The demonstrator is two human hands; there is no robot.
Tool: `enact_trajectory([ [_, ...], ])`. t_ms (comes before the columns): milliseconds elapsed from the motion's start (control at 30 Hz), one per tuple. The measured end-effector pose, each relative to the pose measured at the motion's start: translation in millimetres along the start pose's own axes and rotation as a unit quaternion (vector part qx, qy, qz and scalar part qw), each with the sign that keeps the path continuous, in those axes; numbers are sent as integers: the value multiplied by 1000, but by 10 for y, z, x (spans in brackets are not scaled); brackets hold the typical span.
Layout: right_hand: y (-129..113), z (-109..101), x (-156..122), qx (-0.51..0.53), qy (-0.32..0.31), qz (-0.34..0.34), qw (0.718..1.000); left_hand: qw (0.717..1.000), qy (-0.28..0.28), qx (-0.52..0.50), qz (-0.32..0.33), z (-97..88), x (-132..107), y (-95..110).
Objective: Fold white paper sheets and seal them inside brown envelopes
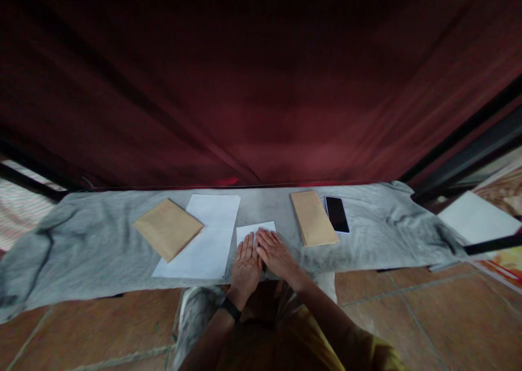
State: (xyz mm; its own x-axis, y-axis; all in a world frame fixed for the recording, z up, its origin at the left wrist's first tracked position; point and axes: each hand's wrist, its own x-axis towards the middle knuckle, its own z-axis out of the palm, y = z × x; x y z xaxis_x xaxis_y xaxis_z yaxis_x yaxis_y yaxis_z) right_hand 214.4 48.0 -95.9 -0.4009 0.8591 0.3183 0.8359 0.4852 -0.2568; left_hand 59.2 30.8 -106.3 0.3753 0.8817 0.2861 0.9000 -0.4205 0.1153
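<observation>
A small white sheet of paper (252, 229), perhaps folded, lies on the grey cloth (265, 201) at the front middle. My left hand (246, 263) rests flat on its left part, fingers stretched forward. Beside it, my right hand (276, 253) also lies flat on the paper, its fingertips touching or nearly touching the left fingers. Both palms cover the paper's near part. To the left are larger white sheets (218, 246), partly under a stack of brown envelopes (168, 227). On the right sits a narrower stack of brown envelopes (313, 218).
A dark-screened phone (337, 215) lies just right of the narrow envelopes. A dark red curtain (261, 115) hangs along the cloth's far edge. Black bars (468, 137) slant at the right side. Brown floor tiles (379, 300) show below the front edge.
</observation>
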Motion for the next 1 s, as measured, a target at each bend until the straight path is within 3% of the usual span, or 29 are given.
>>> enact_trajectory([
  [133,-16,56,-23,-6,0,14,1000,1000,2,-1,7,-10,-12,-6],
  [500,283,30,-23,-39,5,69,997,1000,8,-9,-7,-74,-27,-5],
  [800,657,-147,-88,19,-86,13,996,998,-15,1,55,-215,-124,-106],
  [1000,710,-118,-102,39,-112,20,993,997,-16,24,68,-218,-135,-134],
])
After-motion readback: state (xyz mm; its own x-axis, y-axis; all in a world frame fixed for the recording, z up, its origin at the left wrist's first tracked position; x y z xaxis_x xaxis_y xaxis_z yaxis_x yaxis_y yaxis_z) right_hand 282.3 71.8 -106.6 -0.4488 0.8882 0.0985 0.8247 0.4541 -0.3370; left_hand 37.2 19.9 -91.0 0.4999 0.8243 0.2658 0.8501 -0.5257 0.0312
